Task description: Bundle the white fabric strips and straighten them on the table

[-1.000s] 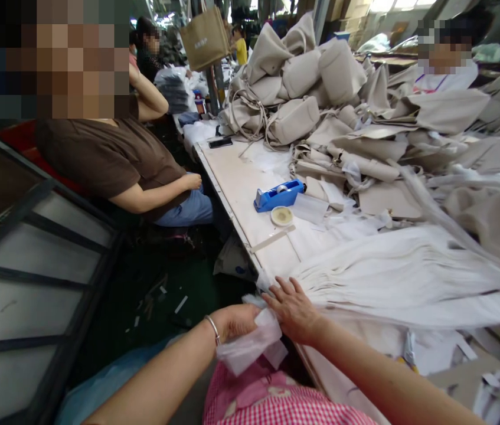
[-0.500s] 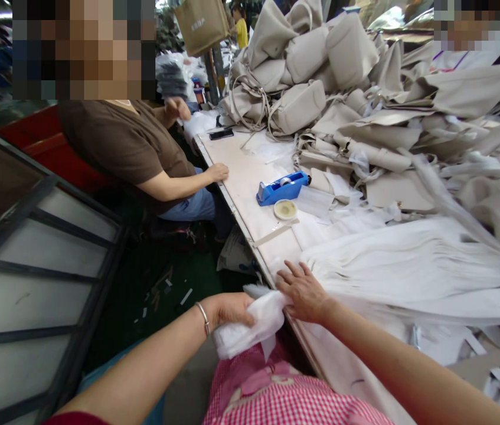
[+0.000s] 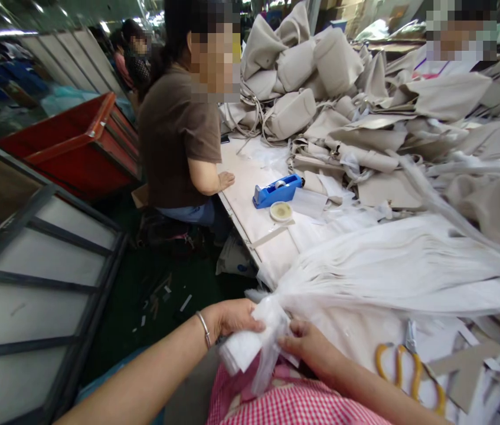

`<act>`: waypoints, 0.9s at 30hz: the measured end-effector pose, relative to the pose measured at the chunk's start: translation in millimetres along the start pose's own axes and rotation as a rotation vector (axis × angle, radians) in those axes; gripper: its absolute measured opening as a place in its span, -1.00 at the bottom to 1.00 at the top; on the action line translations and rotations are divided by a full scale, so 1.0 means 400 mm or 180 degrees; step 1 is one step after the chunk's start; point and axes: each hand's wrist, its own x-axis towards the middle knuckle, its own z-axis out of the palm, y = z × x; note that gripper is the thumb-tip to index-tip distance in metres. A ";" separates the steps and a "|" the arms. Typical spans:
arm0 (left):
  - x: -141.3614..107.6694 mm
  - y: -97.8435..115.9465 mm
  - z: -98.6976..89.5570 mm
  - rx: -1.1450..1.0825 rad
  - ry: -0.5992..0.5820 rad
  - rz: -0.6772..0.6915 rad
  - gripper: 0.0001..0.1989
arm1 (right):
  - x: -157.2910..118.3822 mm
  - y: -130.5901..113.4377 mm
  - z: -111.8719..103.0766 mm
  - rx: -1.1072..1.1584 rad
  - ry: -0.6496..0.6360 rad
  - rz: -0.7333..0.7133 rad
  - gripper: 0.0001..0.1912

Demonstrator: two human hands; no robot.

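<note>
My left hand (image 3: 237,317), with a bracelet at the wrist, is closed around a folded bundle of thin white sheet (image 3: 243,349) at the table's near edge. Close to its right, my right hand (image 3: 305,342) pinches a gathered part of the same white material. Long layered white sheets (image 3: 378,260) spread from the bundle across the table to the right. Loose ends of the material hang over a pink checked apron (image 3: 316,401).
Yellow-handled scissors (image 3: 409,366) lie at the lower right. A blue tape dispenser (image 3: 277,190) and a round tape roll (image 3: 281,211) sit mid-table. Beige bags (image 3: 296,65) pile up behind. A person in brown (image 3: 179,136) sits at the left, near a red bin (image 3: 81,147).
My right hand has moved down from the table edge and now pinches the white material. The sheets are drawn toward the bundle. The seated person has turned and leaned toward the table.
</note>
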 end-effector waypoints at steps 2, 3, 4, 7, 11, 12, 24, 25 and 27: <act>0.000 -0.005 0.013 0.0022 0.0058 0.0063 -0.67 | -0.006 -0.014 0.004 -0.0241 0.0126 -0.0090 -0.60; 0.001 -0.007 0.021 -0.0016 0.0032 0.0079 -0.69 | -0.011 -0.019 0.006 -0.0228 0.0079 -0.0106 -0.59; 0.002 -0.009 0.028 -0.0098 -0.0025 0.0071 -0.70 | -0.016 -0.022 0.008 -0.0045 -0.0003 -0.0065 -0.58; 0.000 -0.015 0.041 -0.0485 -0.0166 -0.0006 -0.66 | -0.031 -0.016 0.022 0.0946 -0.0248 0.0308 -0.60; -0.007 -0.023 0.036 -0.0798 -0.0052 0.0083 -0.52 | -0.051 0.005 0.047 0.1114 -0.0436 0.0986 -0.69; -0.007 -0.024 0.034 -0.0855 -0.0032 0.0099 -0.48 | -0.054 0.009 0.052 0.1001 -0.0436 0.1039 -0.70; 0.033 -0.016 0.087 -0.1712 -0.0745 -0.0455 -0.21 | -0.031 0.019 0.119 0.1105 -0.0618 0.0944 -0.79; 0.032 -0.016 0.086 -0.1768 -0.0727 -0.0404 -0.24 | -0.028 0.022 0.122 0.1311 -0.0702 0.0903 -0.75; 0.029 -0.020 0.081 -0.1834 -0.0616 -0.0277 -0.32 | -0.026 0.025 0.123 0.1571 -0.0962 0.0732 -0.67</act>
